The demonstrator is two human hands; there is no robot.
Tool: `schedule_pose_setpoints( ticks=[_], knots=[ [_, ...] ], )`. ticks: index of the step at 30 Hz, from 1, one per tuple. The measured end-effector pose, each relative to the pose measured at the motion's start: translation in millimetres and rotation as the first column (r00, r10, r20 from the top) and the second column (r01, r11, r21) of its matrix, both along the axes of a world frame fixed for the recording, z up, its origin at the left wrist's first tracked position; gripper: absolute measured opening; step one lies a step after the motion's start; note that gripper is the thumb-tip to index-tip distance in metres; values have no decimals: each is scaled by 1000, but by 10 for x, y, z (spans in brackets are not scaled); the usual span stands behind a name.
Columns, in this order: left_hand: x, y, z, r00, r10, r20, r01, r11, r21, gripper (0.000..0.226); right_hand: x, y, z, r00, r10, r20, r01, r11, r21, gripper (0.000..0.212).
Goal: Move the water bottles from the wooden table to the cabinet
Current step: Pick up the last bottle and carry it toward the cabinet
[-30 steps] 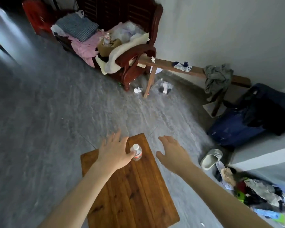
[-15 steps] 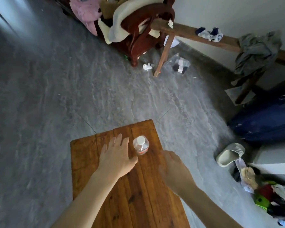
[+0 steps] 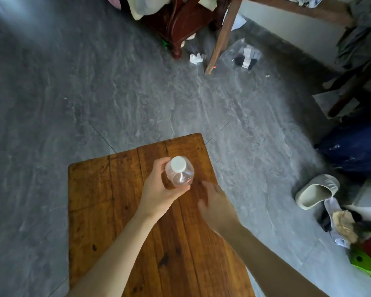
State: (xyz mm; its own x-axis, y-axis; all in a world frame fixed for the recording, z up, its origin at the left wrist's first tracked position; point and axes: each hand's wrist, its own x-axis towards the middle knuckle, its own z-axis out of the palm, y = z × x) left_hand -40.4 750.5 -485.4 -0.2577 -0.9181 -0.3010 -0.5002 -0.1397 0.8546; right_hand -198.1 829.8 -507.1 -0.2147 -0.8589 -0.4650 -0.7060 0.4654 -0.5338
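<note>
The left hand (image 3: 159,189) has now gripped the water bottle (image 3: 179,171).

No legible text anywhere. The water bottle (image 3: 179,173), near the far right corner of the wooden table (image 3: 99,189), has a red-edged label band, but the print is too small and blurred to read; its white cap is blank.

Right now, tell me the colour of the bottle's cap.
White cap, on the clear bottle; seen in the head view.
</note>
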Motion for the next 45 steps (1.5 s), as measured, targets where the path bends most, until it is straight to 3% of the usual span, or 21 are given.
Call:
schedule_pose_setpoints(
  ticks=[3,5,6,8,10,12,14,17,30,38,45],
  knots=[
    [-55,11,-17,992,57,-116,-65,996,-64,58,38,-53,-110,993,-86,75,87,996,-13,55],
    [-95,10,92,978,78,-194,-97,991,-90,57,55,-76,-125,907,-320,273,316,947,60,47],
    [-111,0,165,971,75,-228,-100,990,-100,58,58,-96,-96,778,-479,407,459,875,153,42],
    [-144,-22,356,963,19,-268,-54,991,-122,60,30,-120,-8,414,-696,587,610,691,388,37],
    [-182,-47,595,958,-61,-282,20,989,-145,62,-48,-114,136,141,-731,668,621,591,515,39],
    [-233,-67,850,951,-116,-286,76,986,-146,65,-140,-91,319,-41,-699,714,589,561,582,46],
    [-287,-79,1088,946,-164,-282,123,980,-155,65,-228,-49,501,-160,-661,733,533,567,628,56],
    [-369,-80,1430,937,-241,-253,192,960,-203,63,-332,46,807,-216,-632,744,481,594,645,66],
    [-620,162,3110,855,-412,-315,332,902,-278,58,-593,657,2492,-326,-516,792,499,618,608,69],
    [-931,471,4480,704,-644,-301,525,756,-391,54,-686,1351,3917,-349,-394,850,619,584,525,70],
    [-1279,1085,5216,492,-828,-268,728,560,-396,59,-668,2220,4710,-374,-337,864,757,427,495,75]
  ],
)
